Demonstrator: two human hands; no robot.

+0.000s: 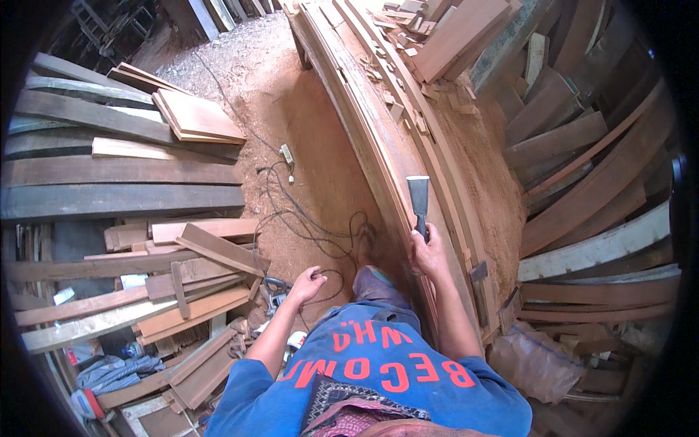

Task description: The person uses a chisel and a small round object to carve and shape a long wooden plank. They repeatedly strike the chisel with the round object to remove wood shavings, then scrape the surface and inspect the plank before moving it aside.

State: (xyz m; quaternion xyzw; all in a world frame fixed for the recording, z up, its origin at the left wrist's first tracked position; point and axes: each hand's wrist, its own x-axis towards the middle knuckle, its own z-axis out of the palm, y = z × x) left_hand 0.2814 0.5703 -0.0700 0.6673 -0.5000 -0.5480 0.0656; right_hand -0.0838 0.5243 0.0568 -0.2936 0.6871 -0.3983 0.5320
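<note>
My right hand [428, 251] is closed round the dark handle of a broad-bladed chisel [418, 193]. Its flared blade points away from me, over a long wooden workbench [349, 91], and its tip edge is pale. To the left of my legs, my left hand [309, 285] hangs with fingers curled in; whether anything is inside them is hidden. A loop of black cable [342, 280] shows right beside its fingers. Just left of that hand, a power tool [275, 291] with a dark handle rests low down.
Stacked planks [124, 171] fill the left side. Loose offcuts [397, 109] lie along the bench. More boards [582, 197] lean at the right. A socket block [286, 154] and cables lie on the sawdust-covered floor [320, 138]. A plastic bag [535, 360] sits at the lower right.
</note>
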